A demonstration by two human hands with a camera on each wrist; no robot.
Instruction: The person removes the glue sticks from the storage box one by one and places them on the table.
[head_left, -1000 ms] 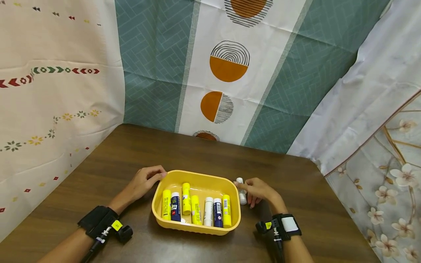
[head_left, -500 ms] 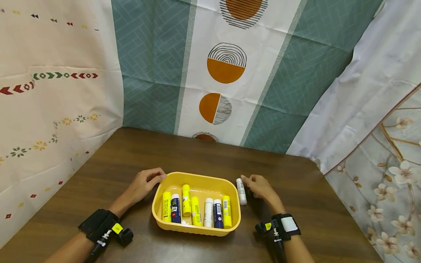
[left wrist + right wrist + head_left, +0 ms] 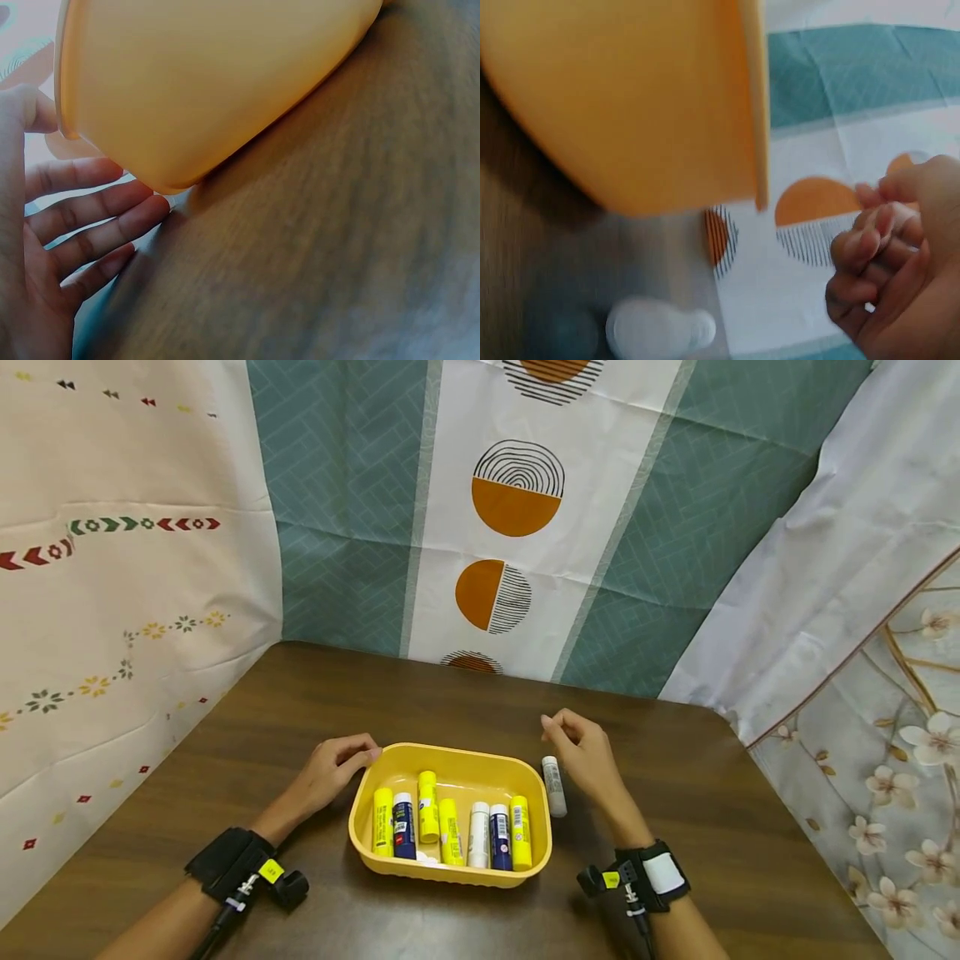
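Observation:
A yellow plastic tray on the table holds several glue sticks, yellow, dark blue and white. My left hand grips the tray's far left corner, thumb at the rim; in the left wrist view its other fingers spread along the outside wall. My right hand is in the air beyond the tray's right side, fingers loosely curled, nothing in them. Just left of its wrist, a white glue stick lies on the table along the tray's right wall; it is blurred low in the right wrist view.
The brown wooden table reaches back to a patterned curtain. A pale cloth hangs along the left and a floral one along the right. Each wrist wears a strapped camera with a cable.
My right hand has let go of the white glue stick beside the tray and moved up and away from it. The left hand stays at the tray's corner.

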